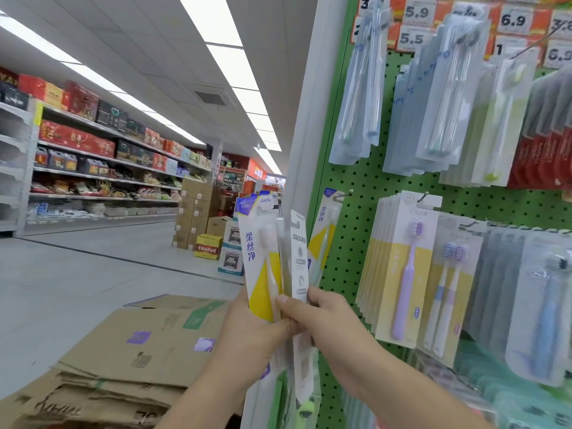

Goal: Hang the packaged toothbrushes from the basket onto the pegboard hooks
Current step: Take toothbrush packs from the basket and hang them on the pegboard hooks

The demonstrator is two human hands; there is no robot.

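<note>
Toothbrush packs [263, 261] upright, long axis vertical, hang-holes up, just left of green pegboard [349, 218] | count: at least two, fanned | left hand [253, 332] grips their lower ends | right hand [322, 314] pinches grey-backed pack [299, 258] | one matching pack [325, 239] on pegboard hook [343, 195]

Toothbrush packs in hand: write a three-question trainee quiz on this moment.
1. True or false: both hands hold the toothbrush packs.
2. Which pack hangs on the hook nearest the pegboard's left edge? A) purple brush B) white-and-yellow pack C) red pack
3. Fill in: the stack lower left is flattened ____.

Key
1. True: left hand and right hand both keep a grip on them.
2. B, the white-and-yellow pack.
3. Cardboard boxes.
</note>
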